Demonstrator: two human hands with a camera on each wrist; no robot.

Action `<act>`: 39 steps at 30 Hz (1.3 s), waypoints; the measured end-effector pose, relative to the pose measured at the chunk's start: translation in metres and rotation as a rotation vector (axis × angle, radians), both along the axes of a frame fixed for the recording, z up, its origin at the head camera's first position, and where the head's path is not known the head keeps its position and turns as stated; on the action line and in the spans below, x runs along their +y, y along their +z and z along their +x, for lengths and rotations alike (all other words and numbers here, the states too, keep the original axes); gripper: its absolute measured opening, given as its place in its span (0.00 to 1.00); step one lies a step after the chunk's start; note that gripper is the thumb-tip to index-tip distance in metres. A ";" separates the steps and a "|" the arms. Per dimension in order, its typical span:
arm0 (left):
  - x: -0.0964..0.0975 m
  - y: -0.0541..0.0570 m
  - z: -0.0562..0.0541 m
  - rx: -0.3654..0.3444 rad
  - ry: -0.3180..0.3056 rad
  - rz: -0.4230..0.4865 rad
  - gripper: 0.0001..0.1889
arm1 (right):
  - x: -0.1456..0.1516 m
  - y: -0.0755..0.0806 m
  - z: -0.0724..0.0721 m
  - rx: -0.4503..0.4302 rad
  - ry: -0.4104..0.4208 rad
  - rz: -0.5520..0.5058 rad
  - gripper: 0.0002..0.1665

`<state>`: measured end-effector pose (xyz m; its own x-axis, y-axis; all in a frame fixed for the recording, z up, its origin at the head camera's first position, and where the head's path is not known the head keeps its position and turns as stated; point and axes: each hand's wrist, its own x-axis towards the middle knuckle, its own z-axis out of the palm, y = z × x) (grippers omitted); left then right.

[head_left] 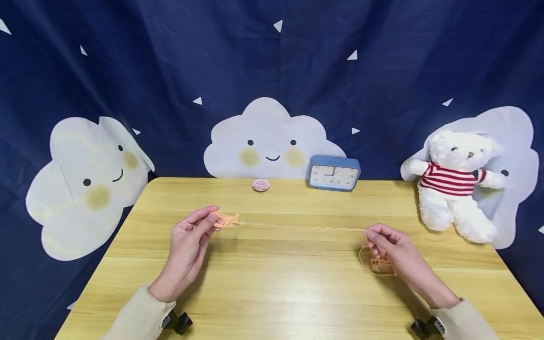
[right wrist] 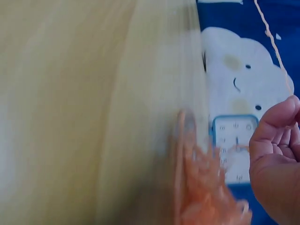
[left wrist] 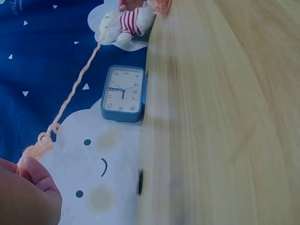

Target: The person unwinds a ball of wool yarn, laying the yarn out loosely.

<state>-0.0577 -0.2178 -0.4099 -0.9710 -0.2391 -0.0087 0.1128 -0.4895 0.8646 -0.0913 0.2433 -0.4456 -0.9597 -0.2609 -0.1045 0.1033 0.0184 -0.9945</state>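
Note:
A small looped bunch of peach yarn [head_left: 229,219] is pinched between the thumb and fingers of my left hand [head_left: 184,252]. From it a twisted yarn strand [head_left: 301,228] stretches nearly straight across to my right hand [head_left: 401,257], whose thumb and fingertips pinch its other end. Below the right fingers hangs a loose peach-orange yarn tangle [head_left: 381,265] with a wide loop at its left; the right wrist view shows this tangle [right wrist: 204,183] blurred. In the left wrist view, small curls stand out where the strand leaves the bunch [left wrist: 37,149].
Both hands are above a light wooden table [head_left: 276,302]. Along its back edge are a round pink patterned disc [head_left: 261,184] and a blue clock [head_left: 334,173]. A white teddy bear [head_left: 456,186] in a striped shirt sits at the right, before a dark blue cloud-patterned curtain [head_left: 238,56].

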 end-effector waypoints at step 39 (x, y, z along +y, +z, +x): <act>-0.003 0.001 0.002 0.020 0.026 -0.001 0.09 | 0.105 -0.020 0.002 -0.014 -0.337 -0.334 0.20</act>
